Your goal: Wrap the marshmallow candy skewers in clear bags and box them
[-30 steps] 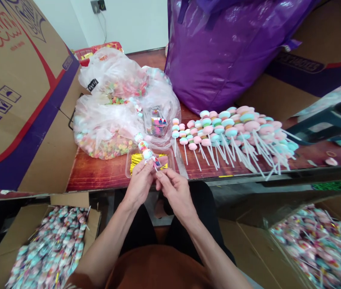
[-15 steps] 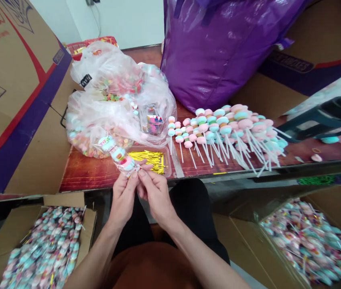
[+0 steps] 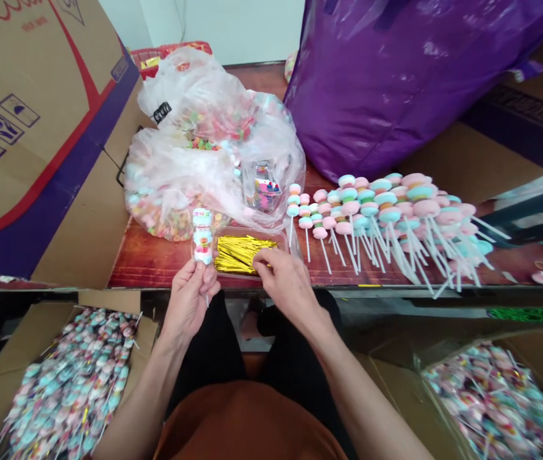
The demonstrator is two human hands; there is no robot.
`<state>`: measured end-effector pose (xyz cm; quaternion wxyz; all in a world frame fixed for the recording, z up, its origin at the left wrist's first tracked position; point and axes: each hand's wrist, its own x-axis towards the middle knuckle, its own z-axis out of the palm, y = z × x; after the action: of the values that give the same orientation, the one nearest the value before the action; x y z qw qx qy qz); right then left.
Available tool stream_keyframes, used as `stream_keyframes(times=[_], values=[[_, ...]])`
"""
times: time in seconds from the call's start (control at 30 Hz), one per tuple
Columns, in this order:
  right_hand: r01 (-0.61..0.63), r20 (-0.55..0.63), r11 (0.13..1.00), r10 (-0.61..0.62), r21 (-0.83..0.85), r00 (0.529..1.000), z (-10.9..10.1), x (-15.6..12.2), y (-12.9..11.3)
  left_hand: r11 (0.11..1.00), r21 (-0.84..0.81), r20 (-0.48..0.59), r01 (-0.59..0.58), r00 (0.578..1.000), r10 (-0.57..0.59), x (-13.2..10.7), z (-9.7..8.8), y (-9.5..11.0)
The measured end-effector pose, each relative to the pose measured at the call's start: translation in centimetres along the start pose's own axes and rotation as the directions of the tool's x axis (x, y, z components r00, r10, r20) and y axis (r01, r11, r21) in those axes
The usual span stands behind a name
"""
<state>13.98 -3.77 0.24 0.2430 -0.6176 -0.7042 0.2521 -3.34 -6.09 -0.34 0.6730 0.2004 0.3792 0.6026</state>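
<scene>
Upright in my left hand (image 3: 191, 292) is a candy skewer (image 3: 202, 236) in a clear printed wrapper, its neck pinched between thumb and fingers and its white stick poking out below. My right hand (image 3: 283, 281) reaches over the right end of a clear plastic tray (image 3: 278, 237) of gold twist ties (image 3: 240, 254). Its thumb and fingertips are drawn together at the ties; whether one is between them I cannot make out. Just right of the tray, unwrapped candy skewers (image 3: 389, 204) in pink, blue and green lie piled, sticks towards me.
Clear bags of gummy candy (image 3: 180, 185) slump behind the tray. A large purple bag (image 3: 372, 96) stands at the back, a tall cardboard box (image 3: 75, 160) at left. Below the table edge, open boxes of wrapped skewers (image 3: 70, 383) flank my legs. A dark bottle (image 3: 535, 214) lies at right.
My hands have parted. The left keeps the wrapped skewer, now more upright, while the right has moved right to the gold ties. The view has shifted a little.
</scene>
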Motion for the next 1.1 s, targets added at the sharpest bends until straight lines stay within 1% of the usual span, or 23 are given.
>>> stream_keyframes(times=[0.1,0.23,0.3,0.43,0.53,0.63,0.7,0.83,1.0,1.1], values=[[-0.005,0.064,0.990,0.015,-0.144,0.998,0.6,1.7,-0.1,1.000,-0.008,-0.013,0.004,1.000,-0.004,0.4,0.0,-0.4],[0.036,0.082,0.951,-0.011,-0.306,0.997,2.4,3.0,-1.2,0.999,-0.018,-0.048,-0.046,0.998,0.045,0.7,-0.2,-0.9],[0.033,0.081,0.936,-0.005,-0.351,0.997,3.0,3.4,-1.4,0.999,-0.009,-0.052,-0.051,0.997,0.051,0.8,-0.2,-0.9],[0.035,0.096,0.924,0.002,-0.380,0.995,3.3,4.3,-1.3,0.999,-0.005,-0.047,-0.047,0.998,0.047,0.9,-0.1,-1.0],[0.066,0.143,0.896,-0.003,-0.439,0.990,3.6,4.9,-1.3,0.999,-0.010,-0.068,-0.047,0.997,0.046,1.1,0.1,-1.2],[0.082,0.148,0.873,-0.012,-0.481,0.989,4.1,5.3,-1.3,0.999,-0.014,-0.094,-0.053,0.994,0.051,1.2,0.3,-1.3],[0.075,0.136,0.863,-0.008,-0.499,0.991,4.4,5.3,-1.2,0.998,-0.011,-0.104,-0.061,0.993,0.060,1.3,0.3,-1.3],[0.085,0.162,0.846,0.001,-0.526,0.987,4.4,5.1,-1.0,0.996,0.006,-0.106,-0.084,0.991,0.085,1.4,0.5,-1.3],[0.133,0.178,0.838,-0.043,-0.530,0.983,4.2,5.1,-0.5,0.995,0.023,-0.113,-0.096,0.989,0.098,1.6,0.8,-1.3],[0.121,0.174,0.829,-0.029,-0.546,0.984,4.3,5.1,-0.6,0.990,0.056,-0.122,-0.131,0.983,0.137,1.5,1.0,-1.5]])
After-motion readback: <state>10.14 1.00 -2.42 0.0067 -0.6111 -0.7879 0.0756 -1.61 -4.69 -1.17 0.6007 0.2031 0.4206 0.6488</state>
